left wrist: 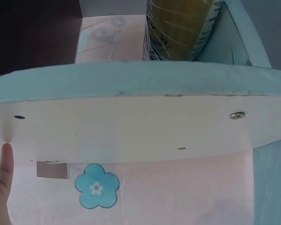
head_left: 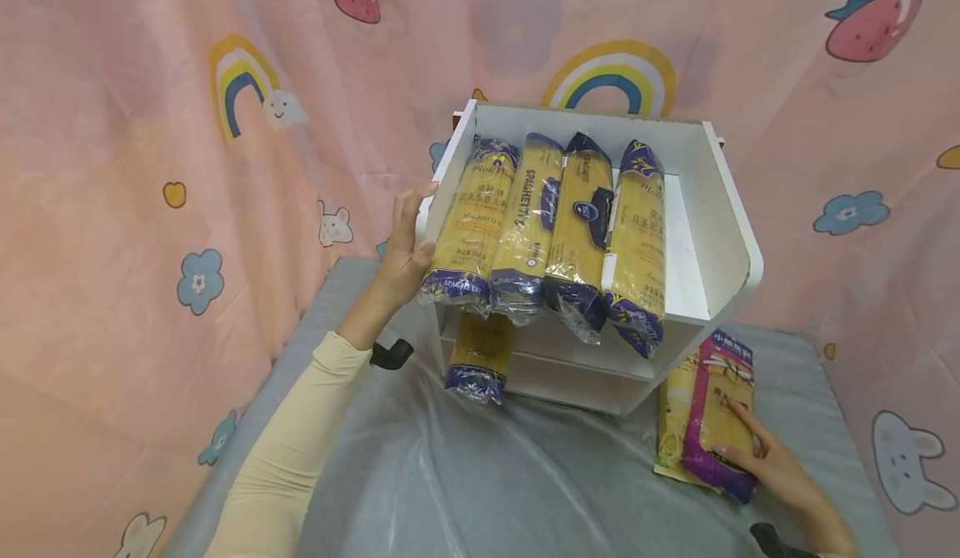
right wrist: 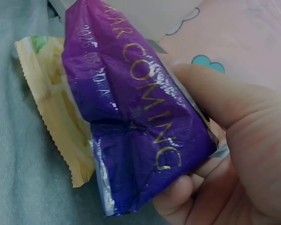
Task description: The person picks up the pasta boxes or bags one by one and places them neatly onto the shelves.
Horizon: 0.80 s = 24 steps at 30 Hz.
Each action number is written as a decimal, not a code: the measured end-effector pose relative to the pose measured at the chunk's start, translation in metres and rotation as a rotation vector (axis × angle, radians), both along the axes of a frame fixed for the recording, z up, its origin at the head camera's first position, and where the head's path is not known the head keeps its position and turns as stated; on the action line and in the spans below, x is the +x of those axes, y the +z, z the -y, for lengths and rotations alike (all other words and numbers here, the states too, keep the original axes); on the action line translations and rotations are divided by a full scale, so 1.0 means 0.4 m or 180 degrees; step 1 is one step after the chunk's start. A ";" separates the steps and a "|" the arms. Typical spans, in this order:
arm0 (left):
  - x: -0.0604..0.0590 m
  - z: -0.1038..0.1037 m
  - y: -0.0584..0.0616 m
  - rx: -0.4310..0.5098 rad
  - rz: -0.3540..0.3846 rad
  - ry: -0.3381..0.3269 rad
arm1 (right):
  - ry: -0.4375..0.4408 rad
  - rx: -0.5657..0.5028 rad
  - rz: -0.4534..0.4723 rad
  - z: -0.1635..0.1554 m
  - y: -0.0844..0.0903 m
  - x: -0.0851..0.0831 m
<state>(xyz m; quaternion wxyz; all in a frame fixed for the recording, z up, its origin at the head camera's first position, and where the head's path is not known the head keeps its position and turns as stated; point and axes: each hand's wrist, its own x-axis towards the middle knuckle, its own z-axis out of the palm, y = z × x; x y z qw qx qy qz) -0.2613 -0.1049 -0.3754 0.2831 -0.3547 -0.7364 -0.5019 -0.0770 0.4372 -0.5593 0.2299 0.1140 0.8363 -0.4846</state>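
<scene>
My right hand (head_left: pixel 774 463) grips a purple-and-yellow bag of pasta (head_left: pixel 722 400) at the right of the shelf. In the right wrist view the thumb and fingers pinch the edge of this bag (right wrist: pixel 131 108), whose purple end faces the camera. Partly under it is a yellow packet (right wrist: pixel 61 108). My left hand (head_left: pixel 401 262) rests against the left side of a white shelf unit (head_left: pixel 726 216), its fingers extended along the panel. Two straight fingertips (left wrist: pixel 6 159) show at the panel in the left wrist view.
Several spaghetti packs (head_left: pixel 577 225) lie side by side on the sloping top tier. Another spaghetti pack (head_left: pixel 480 356) sticks out of the tier below, at the left. A grey cloth (head_left: pixel 450 475) covers the table, and a pink patterned curtain (head_left: pixel 420 58) hangs behind.
</scene>
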 end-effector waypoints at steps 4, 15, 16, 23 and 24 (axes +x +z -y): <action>0.002 0.001 0.002 0.0008 0.0013 0.0010 | -0.0012 -0.0273 -0.0089 0.003 0.004 0.008; 0.003 0.002 0.001 -0.0016 0.0005 0.0021 | -0.0351 -0.0460 -0.0336 0.012 0.023 0.023; 0.003 0.002 0.001 -0.0019 0.0004 0.0025 | -0.0404 -0.0527 -0.0389 0.014 0.024 0.025; 0.003 0.002 0.001 -0.0030 0.0011 0.0037 | -0.0764 -0.1238 -0.0926 0.036 0.020 0.033; 0.002 0.002 0.001 -0.0039 0.0013 0.0037 | -0.0764 -0.1273 -0.1000 0.039 0.019 0.034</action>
